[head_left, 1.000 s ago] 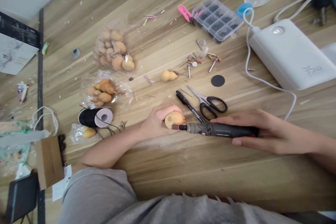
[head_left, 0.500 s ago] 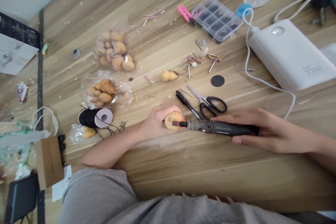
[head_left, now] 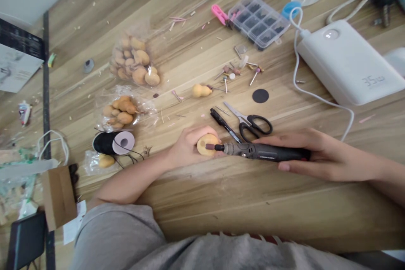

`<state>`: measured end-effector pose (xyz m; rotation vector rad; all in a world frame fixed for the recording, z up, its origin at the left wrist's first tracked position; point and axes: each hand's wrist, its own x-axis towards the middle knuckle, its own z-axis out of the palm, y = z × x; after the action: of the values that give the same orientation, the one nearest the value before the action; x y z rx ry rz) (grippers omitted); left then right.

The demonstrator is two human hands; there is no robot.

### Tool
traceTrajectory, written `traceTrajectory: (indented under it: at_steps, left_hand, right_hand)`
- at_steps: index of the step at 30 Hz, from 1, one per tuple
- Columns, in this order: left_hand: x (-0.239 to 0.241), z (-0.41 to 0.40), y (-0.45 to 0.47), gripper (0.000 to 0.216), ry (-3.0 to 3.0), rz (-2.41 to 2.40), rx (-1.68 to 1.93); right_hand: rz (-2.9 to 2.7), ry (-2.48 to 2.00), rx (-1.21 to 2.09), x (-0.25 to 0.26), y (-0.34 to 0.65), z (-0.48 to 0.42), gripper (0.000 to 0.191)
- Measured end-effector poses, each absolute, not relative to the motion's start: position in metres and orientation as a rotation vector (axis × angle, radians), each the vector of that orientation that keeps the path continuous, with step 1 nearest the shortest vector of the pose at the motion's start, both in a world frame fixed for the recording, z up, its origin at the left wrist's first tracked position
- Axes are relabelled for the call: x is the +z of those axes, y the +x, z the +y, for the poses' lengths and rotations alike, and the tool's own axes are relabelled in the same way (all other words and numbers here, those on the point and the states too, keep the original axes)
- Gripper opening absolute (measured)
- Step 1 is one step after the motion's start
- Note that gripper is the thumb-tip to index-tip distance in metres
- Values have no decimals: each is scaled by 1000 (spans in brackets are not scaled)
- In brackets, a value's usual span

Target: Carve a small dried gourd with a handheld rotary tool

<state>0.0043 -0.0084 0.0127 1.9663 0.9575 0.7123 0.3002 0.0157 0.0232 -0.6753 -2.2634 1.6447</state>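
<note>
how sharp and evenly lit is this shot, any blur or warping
Head view: soft, even light with faint shadows; mild blur throughout, worse at the edges; the table bows from wide-angle distortion; the gourd and rotary tool stay legible.

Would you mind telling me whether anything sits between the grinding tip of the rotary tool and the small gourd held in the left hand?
Nothing visible does: the rotary tool in the right hand already has its tip against the gourd, which the left hand cups.

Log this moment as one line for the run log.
left hand: grips small gourd | right hand: holds rotary tool | tool tip on gourd | scissors behind
</note>
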Motion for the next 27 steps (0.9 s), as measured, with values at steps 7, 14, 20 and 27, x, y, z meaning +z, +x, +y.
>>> traceTrajectory:
  at_steps: [7,14,20,27]
  left_hand:
    - [8,-10,3,23,1887,957,725]
    - [13,-9,6,28,2012,1034,753]
    - [10,-10,2,26,1865,965,673]
    - [10,-10,4,26,1936,1000,715]
  right_hand:
    - [-2251,-652,1675,22,300,14,49]
    - [-2219,-743,1632,22,301,14,51]
    - [-2253,-639,1660,24,301,17,51]
    - [-2257,-690,1661,23,302,16,50]
